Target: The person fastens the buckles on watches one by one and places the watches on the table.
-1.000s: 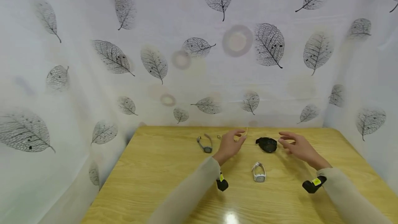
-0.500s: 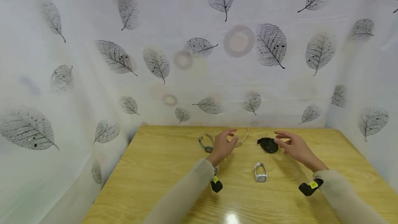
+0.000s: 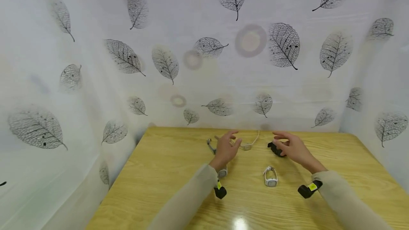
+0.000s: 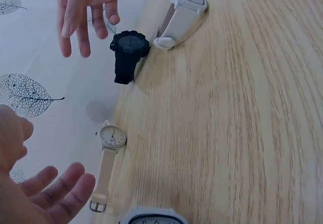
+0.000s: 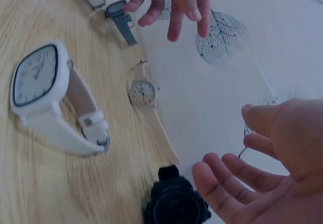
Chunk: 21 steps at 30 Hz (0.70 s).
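My left hand (image 3: 225,151) hovers with loosely bent fingers over the back of the table, holding nothing. It partly covers a grey watch (image 3: 211,147); a white watch (image 3: 222,172) lies by its wrist. To its right is a beige watch (image 3: 247,147) with a round dial and its strap laid out, plain in the right wrist view. My right hand (image 3: 294,149) is held above the black watch (image 3: 275,149), fingers apart and partly hiding it; in the left wrist view a gap separates them. Another white watch (image 3: 271,181), with a squarish dial, stands on its strap between the hands.
The wooden table (image 3: 166,173) ends at the back against a white curtain (image 3: 185,17) printed with leaves, which also hangs at both sides. Black wrist cameras are strapped at both sleeves. A bright light reflection shows near the table's front.
My left hand has drawn left, off the beige watch, and now covers part of the grey one. The right hand has moved left over the black watch. The view has turned slightly left.
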### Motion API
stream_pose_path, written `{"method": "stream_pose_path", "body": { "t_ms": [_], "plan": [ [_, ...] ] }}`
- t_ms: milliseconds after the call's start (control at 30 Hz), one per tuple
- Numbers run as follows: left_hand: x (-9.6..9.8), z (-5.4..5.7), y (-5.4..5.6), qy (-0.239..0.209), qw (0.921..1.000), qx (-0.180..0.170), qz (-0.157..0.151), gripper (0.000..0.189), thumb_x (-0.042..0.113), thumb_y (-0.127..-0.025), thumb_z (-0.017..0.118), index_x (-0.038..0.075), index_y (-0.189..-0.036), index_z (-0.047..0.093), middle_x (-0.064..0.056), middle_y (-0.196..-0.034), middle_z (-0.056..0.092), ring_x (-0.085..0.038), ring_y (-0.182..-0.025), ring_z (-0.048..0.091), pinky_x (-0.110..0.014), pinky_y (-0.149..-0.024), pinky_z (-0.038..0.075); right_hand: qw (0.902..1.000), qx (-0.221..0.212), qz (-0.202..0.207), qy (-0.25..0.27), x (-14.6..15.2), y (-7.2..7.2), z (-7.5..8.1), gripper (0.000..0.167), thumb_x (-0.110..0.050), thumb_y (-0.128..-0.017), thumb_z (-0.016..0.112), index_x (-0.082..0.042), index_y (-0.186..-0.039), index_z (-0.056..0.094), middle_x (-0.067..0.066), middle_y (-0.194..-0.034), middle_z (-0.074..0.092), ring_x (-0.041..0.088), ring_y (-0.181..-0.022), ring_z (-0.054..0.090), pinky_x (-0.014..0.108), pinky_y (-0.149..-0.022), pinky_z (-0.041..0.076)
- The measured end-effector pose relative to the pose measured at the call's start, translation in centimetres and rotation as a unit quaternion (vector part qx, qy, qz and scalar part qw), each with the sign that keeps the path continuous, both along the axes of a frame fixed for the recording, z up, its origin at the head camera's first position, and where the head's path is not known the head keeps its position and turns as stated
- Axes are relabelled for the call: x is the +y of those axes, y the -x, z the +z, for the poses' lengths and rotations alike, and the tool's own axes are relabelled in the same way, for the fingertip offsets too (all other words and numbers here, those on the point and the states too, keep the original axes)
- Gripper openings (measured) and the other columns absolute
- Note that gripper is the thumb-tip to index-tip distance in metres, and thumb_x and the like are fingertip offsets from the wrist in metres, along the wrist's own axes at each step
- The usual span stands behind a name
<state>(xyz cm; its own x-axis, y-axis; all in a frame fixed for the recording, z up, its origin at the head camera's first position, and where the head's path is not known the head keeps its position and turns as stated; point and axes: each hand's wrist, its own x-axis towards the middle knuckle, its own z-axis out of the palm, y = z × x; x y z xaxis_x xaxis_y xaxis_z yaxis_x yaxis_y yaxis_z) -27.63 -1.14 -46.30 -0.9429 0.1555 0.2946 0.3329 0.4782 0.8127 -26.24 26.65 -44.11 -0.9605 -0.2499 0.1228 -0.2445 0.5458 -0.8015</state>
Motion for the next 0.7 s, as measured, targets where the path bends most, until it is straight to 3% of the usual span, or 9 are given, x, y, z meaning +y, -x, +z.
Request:
{"method": "stream_pose_path", "body": {
  "t_ms": [100,233,467,700],
  "plan": [
    [0.1,0.2,-0.2,-0.001,0.9998,-0.013,0.017,0.042,0.025,-0.105,0.063,0.011,-0.144,0.056,-0.019,-0.125,0.066,-0.025,-0.092,0.068,-0.037,-0.076,0.058,0.9998,-0.008,0.011,0.012,-1.0,0.3,0.2,0.058,-0.029,-0.107,0.059,0.002,-0.153,0.043,0.035,-0.141,0.051,0.039,-0.097,0.070,0.044,-0.068,0.061],
    [0.5,0.1,-0.2,-0.013,0.9987,-0.039,0.031,0.047,0.031,-0.105,0.061,0.011,-0.146,0.052,-0.018,-0.134,0.061,-0.036,-0.115,0.061,-0.050,-0.089,0.054,0.9995,-0.020,0.022,0.013,-2.5,1.0,0.4,0.058,-0.026,-0.107,0.060,0.003,-0.153,0.041,0.036,-0.143,0.049,0.043,-0.099,0.069,0.047,-0.066,0.061],
    [2.0,-0.1,0.4,-0.026,0.9933,-0.081,0.078,0.050,0.030,-0.105,0.061,0.006,-0.147,0.049,-0.025,-0.125,0.062,-0.038,-0.110,0.060,-0.055,-0.099,0.049,0.9979,-0.064,-0.002,0.000,-4.7,2.6,0.1,0.059,-0.022,-0.107,0.059,0.006,-0.154,0.037,0.039,-0.145,0.046,0.041,-0.095,0.073,0.046,-0.070,0.063],
    [3.0,-1.1,1.3,-0.001,0.9892,-0.080,0.123,0.050,0.028,-0.101,0.066,0.003,-0.143,0.052,-0.028,-0.132,0.062,-0.042,-0.126,0.057,-0.054,-0.107,0.046,0.9947,-0.102,-0.013,0.000,-6.4,3.5,-0.5,0.063,-0.022,-0.106,0.059,0.011,-0.154,0.032,0.042,-0.149,0.039,0.039,-0.090,0.073,0.044,-0.071,0.063]
  ]
}}
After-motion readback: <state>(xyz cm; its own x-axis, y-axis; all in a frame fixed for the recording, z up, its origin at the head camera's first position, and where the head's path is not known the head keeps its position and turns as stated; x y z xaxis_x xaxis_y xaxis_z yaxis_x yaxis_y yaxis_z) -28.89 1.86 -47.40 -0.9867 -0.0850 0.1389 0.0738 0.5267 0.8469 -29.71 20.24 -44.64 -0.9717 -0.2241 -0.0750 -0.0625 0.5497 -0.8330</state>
